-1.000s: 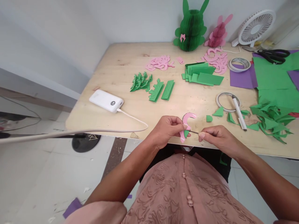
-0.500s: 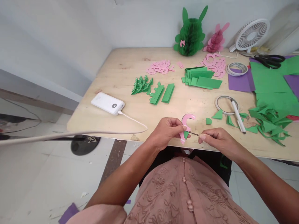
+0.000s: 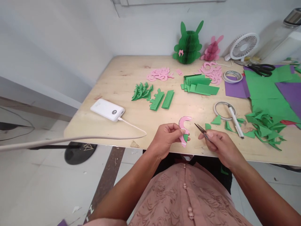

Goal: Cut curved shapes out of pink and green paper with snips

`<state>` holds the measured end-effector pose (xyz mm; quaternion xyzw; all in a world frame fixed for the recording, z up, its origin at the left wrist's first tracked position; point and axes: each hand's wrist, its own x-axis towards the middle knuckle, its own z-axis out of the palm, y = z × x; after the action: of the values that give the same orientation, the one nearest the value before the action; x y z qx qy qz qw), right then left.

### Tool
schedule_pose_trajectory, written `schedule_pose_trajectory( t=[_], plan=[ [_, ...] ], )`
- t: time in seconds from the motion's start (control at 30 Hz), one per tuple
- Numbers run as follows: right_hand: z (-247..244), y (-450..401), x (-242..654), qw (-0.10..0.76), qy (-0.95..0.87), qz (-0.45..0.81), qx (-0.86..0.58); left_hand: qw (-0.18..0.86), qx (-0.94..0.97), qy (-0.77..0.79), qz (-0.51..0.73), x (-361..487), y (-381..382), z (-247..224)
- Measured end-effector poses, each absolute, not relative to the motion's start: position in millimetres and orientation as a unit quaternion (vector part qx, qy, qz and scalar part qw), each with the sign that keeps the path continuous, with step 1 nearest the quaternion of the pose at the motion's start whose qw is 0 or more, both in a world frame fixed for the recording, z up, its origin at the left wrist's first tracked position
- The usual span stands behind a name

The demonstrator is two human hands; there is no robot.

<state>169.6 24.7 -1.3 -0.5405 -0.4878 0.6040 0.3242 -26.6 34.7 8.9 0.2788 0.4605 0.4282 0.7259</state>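
Observation:
My left hand (image 3: 168, 138) pinches a curved pink paper cutout (image 3: 183, 124) above the table's front edge. A small green paper piece (image 3: 185, 138) lies on the cutout's lower part, beside my fingertips. In my right hand (image 3: 218, 144) are dark pointed tweezers (image 3: 201, 128), their tips aimed up and left, apart from the cutout. Close to the right hand lie green paper scraps (image 3: 216, 120), a tape roll (image 3: 214, 110) and a white marker (image 3: 236, 122).
A white power bank (image 3: 107, 109) with a cable lies left. Pink cutouts (image 3: 160, 74), folded green strips (image 3: 199, 84) and green cut shapes (image 3: 141, 91) sit mid-table. Behind stand a green paper rabbit (image 3: 188, 44), a pink one (image 3: 212, 50) and a fan (image 3: 244, 46). Scissors (image 3: 261, 69) lie right.
The tweezers have drawn back from the green piece on the pink cutout and now point up and left. The left hand keeps its hold. The camera view has tilted up slightly.

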Motion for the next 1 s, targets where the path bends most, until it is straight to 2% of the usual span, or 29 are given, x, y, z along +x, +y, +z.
schedule_pose_trajectory(
  t=[0.17,0.37,0.7,1.0],
  plan=[
    [1,26,140,0.390,-0.467,0.563,-0.559,0.704,0.282,0.463,0.459,-23,27,9],
    [4,25,118,0.410,-0.480,0.559,-0.538,0.665,0.328,0.478,0.471,-22,19,8],
    [10,18,110,0.414,-0.484,0.540,-0.549,0.629,0.356,0.487,0.491,-23,12,11],
    [20,19,105,0.404,-0.466,0.565,-0.548,0.643,0.348,0.472,0.493,-28,9,11]
  ],
)
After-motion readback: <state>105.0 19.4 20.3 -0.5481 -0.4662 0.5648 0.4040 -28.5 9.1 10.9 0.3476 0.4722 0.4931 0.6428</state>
